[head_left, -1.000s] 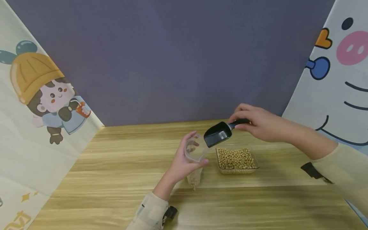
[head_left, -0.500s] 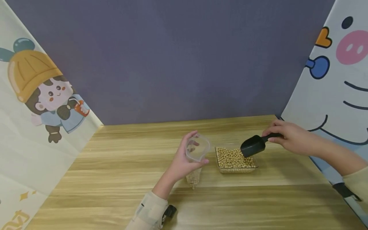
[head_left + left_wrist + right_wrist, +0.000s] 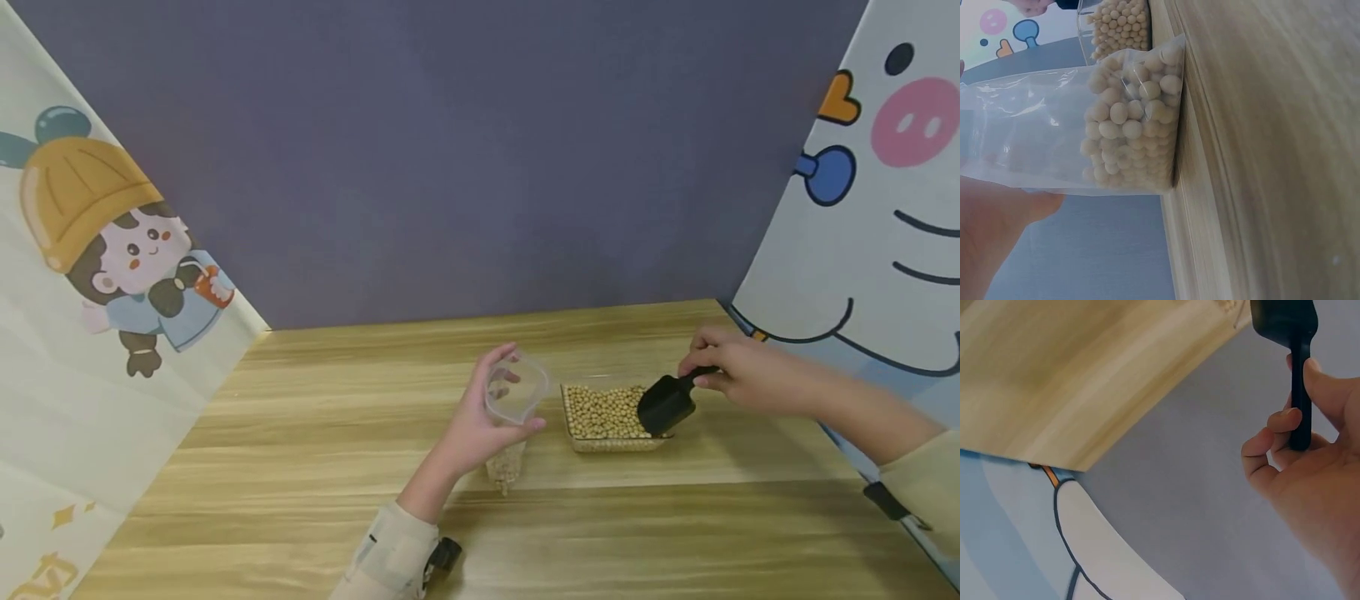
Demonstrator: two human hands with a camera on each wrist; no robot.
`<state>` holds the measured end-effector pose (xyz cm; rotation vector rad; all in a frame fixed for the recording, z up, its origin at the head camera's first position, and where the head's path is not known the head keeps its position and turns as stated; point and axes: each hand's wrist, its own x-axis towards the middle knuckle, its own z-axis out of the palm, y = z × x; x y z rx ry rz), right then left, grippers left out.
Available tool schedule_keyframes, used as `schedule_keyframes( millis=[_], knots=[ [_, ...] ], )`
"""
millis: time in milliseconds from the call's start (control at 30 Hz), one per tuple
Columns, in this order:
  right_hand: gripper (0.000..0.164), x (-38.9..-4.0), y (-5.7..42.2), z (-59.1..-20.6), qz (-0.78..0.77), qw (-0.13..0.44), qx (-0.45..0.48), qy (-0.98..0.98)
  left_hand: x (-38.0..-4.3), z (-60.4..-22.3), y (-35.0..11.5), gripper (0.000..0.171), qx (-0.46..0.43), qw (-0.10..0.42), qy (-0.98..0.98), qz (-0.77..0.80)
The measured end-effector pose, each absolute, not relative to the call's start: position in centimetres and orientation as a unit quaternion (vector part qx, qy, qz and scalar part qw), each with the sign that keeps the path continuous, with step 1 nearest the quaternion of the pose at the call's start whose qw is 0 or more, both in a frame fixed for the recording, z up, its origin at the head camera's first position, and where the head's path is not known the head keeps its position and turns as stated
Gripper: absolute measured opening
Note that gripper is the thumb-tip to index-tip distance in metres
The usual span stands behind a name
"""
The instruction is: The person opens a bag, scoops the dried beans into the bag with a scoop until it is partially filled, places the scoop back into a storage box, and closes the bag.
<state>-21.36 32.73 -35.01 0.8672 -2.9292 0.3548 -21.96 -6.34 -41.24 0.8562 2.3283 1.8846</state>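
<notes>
My left hand (image 3: pixel 471 425) grips a clear plastic bag (image 3: pixel 517 388) near its open top, fingers and thumb spread round the mouth. In the left wrist view the bag (image 3: pixel 1035 128) stands upright on the table, its bottom part filled with pale round soybeans (image 3: pixel 1132 128). Over the right end of a clear box (image 3: pixel 619 447) of soybeans (image 3: pixel 603 410), my right hand (image 3: pixel 738 371) holds a black scoop (image 3: pixel 666 406) by its handle. The scoop's front edge dips down to the beans. Fingers and thumb wrap the scoop handle (image 3: pixel 1300 400) in the right wrist view.
The box stands just right of the bag on a wood-grain table (image 3: pixel 315 467). A dark grey panel (image 3: pixel 465 167) rises behind the table. Printed cartoon panels flank it, a child figure (image 3: pixel 142 250) at left and a pig-nosed face (image 3: pixel 885 208) at right.
My right hand has carried the scoop from beside the bag's mouth rightward to the box, then lowered it to the beans. My left hand and the bag have stayed nearly still.
</notes>
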Motion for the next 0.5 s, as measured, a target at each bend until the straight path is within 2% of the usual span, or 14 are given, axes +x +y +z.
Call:
schedule_keyframes(
  millis=[267, 500],
  knots=[
    [0.022, -21.4, 32.6, -37.0, 0.164, 0.017, 0.281, -0.945, -22.0, -41.3, -6.3, 0.103, 0.267, 0.017, 0.751, 0.604],
    [0.025, -21.2, 31.9, -38.5, 0.186, -0.025, 0.273, -0.944, -22.0, -41.0, -6.3, 0.102, 0.273, 0.018, 0.749, 0.604]
  ],
)
